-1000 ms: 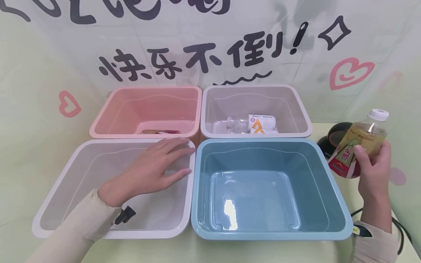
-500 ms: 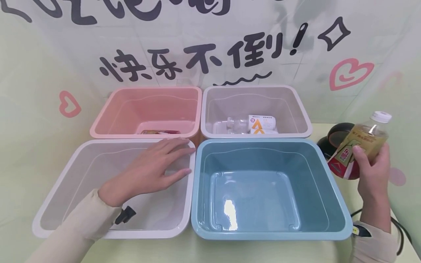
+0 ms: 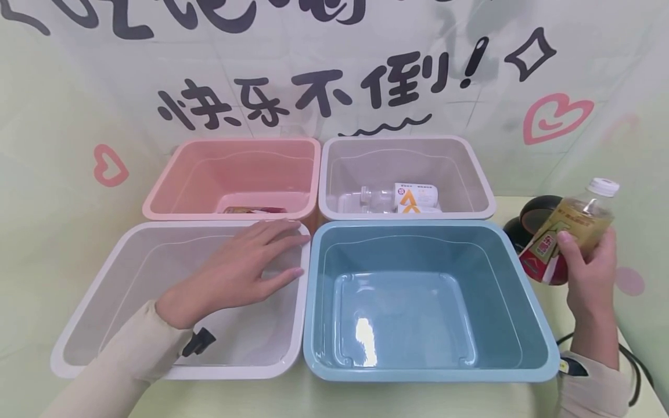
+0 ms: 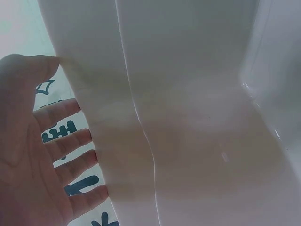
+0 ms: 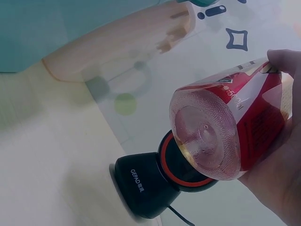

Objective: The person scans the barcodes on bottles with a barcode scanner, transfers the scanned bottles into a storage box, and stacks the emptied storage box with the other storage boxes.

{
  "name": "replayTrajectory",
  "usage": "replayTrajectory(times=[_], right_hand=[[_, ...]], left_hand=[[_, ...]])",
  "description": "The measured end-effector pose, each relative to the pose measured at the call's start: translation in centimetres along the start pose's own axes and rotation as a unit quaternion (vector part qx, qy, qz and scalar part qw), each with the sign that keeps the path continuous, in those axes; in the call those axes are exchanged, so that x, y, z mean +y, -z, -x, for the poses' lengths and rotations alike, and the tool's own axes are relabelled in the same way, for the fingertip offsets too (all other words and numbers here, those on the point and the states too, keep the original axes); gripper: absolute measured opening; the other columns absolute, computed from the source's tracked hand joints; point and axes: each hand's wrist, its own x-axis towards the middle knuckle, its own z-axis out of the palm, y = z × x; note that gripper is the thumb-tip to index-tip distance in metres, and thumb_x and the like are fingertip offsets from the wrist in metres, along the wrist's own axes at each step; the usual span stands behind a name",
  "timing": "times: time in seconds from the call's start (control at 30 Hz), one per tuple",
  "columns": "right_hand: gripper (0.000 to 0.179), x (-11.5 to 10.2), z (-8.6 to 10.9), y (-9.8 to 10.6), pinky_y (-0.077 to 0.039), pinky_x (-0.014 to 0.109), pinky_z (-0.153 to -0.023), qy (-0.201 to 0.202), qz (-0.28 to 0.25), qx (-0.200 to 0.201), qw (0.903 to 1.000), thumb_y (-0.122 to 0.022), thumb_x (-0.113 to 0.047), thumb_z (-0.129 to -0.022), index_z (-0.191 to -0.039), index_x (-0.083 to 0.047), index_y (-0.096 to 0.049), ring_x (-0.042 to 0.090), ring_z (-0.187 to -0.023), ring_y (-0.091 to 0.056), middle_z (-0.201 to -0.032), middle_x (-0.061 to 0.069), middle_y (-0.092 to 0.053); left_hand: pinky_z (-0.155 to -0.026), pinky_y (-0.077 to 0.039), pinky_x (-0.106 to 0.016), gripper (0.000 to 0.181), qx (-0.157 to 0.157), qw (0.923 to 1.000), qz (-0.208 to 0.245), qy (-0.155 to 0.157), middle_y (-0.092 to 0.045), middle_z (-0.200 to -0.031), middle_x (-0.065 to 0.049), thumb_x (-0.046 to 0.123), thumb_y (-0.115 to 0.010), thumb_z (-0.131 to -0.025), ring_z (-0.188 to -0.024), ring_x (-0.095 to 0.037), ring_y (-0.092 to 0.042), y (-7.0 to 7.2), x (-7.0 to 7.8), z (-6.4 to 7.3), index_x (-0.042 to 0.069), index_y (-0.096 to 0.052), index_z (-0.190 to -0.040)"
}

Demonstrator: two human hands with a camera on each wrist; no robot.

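My right hand (image 3: 590, 278) grips a clear plastic drink bottle (image 3: 569, 232) with a gold and red label and a white cap. The bottle tilts, cap up and to the right, beside the blue bin (image 3: 528, 325). From the right wrist view, the base of the bottle (image 5: 202, 132) faces the camera, in front of a black device (image 5: 146, 183). My left hand (image 3: 235, 267) lies over the front-left whitish bin (image 3: 183, 373), fingers extended at its right rim. In the left wrist view, the left fingertips (image 4: 87, 136) meet the edge of that bin.
Behind stand a pink bin (image 3: 313, 174) holding a flat reddish item (image 3: 256, 209) and a grey bin (image 3: 465, 174) with clear bottles with white labels (image 3: 418, 194) lying in it. A black cable (image 3: 635, 366) runs along the right side. A printed backdrop (image 3: 282, 52) hangs behind.
The right hand and the bottle have shifted slightly left, and the bottle has dipped a little. The left hand and the bins have stayed in place.
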Motion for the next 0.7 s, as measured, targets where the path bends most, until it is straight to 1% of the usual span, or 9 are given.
replayTrajectory(times=[0.17,0.3,0.4,0.43,0.5,0.57,0.63,0.7], right_hand=[[0.059,-0.04,-0.04,-0.05,-0.050,0.012,-0.085,0.000,0.019,-0.001,0.9998,-0.066,-0.007,-0.098,-0.151,-0.017,-0.043,0.018,-0.121,-0.052,-0.136,0.001,-0.057],[0.059,0.00,-0.13,-0.03,-0.048,0.017,-0.088,-0.006,0.042,0.004,0.9991,-0.066,-0.008,-0.099,-0.152,-0.019,-0.042,0.017,-0.123,-0.051,-0.137,-0.001,-0.055],[0.061,0.15,-0.23,0.02,-0.045,0.024,-0.094,-0.014,0.056,0.011,0.9983,-0.066,-0.009,-0.098,-0.152,-0.020,-0.041,0.016,-0.125,-0.050,-0.139,-0.002,-0.054],[0.062,0.20,-0.24,0.04,-0.044,0.025,-0.097,-0.019,0.066,0.014,0.9976,-0.066,-0.010,-0.098,-0.153,-0.022,-0.040,0.016,-0.125,-0.050,-0.139,-0.003,-0.054],[0.065,0.30,-0.27,0.03,-0.044,0.029,-0.107,-0.029,0.083,0.017,0.9960,-0.067,-0.011,-0.098,-0.154,-0.024,-0.038,0.015,-0.127,-0.048,-0.141,-0.005,-0.052],[0.067,0.36,-0.29,0.00,-0.041,0.033,-0.120,-0.039,0.104,0.018,0.9936,-0.068,-0.012,-0.099,-0.156,-0.026,-0.036,0.014,-0.130,-0.047,-0.143,-0.008,-0.050],[0.069,0.39,-0.24,-0.04,-0.036,0.040,-0.130,-0.050,0.123,0.017,0.9910,-0.068,-0.013,-0.100,-0.157,-0.029,-0.033,0.013,-0.134,-0.045,-0.145,-0.009,-0.048],[0.070,0.46,-0.15,-0.08,-0.033,0.046,-0.132,-0.053,0.136,0.016,0.9892,-0.069,-0.013,-0.100,-0.157,-0.030,-0.033,0.013,-0.137,-0.045,-0.147,-0.010,-0.048]], left_hand=[[-0.127,-0.038,-0.054,0.058,-0.002,1.0000,0.001,0.003,-0.053,-0.160,-0.004,0.052,-0.066,-0.101,-0.152,-0.028,-0.047,0.13,0.09,-0.02,0.022,-0.060,-0.150],[-0.127,-0.038,-0.054,0.058,-0.002,1.0000,0.000,0.003,-0.053,-0.160,-0.005,0.052,-0.066,-0.101,-0.152,-0.029,-0.047,0.15,0.11,0.00,0.021,-0.060,-0.150],[-0.127,-0.038,-0.055,0.058,-0.002,1.0000,0.000,0.004,-0.053,-0.160,-0.005,0.051,-0.066,-0.101,-0.152,-0.029,-0.047,0.14,0.09,0.02,0.021,-0.060,-0.151],[-0.127,-0.038,-0.055,0.058,-0.002,1.0000,0.001,0.004,-0.053,-0.160,-0.005,0.052,-0.066,-0.101,-0.152,-0.029,-0.047,0.14,0.08,0.03,0.022,-0.060,-0.151],[-0.127,-0.038,-0.055,0.058,-0.002,1.0000,0.001,0.005,-0.053,-0.160,-0.005,0.052,-0.066,-0.101,-0.152,-0.029,-0.047,0.13,0.07,0.04,0.022,-0.060,-0.151],[-0.127,-0.038,-0.055,0.058,-0.002,1.0000,0.002,0.005,-0.053,-0.161,-0.004,0.052,-0.065,-0.101,-0.152,-0.029,-0.047,0.13,0.07,0.05,0.022,-0.060,-0.151],[-0.127,-0.038,-0.055,0.058,-0.003,1.0000,0.002,0.005,-0.052,-0.161,-0.004,0.053,-0.065,-0.101,-0.152,-0.029,-0.047,0.13,0.06,0.06,0.022,-0.060,-0.151],[-0.127,-0.038,-0.055,0.058,-0.004,1.0000,0.003,0.006,-0.052,-0.161,-0.004,0.053,-0.065,-0.102,-0.152,-0.029,-0.046,0.13,0.05,0.06,0.023,-0.060,-0.151]])
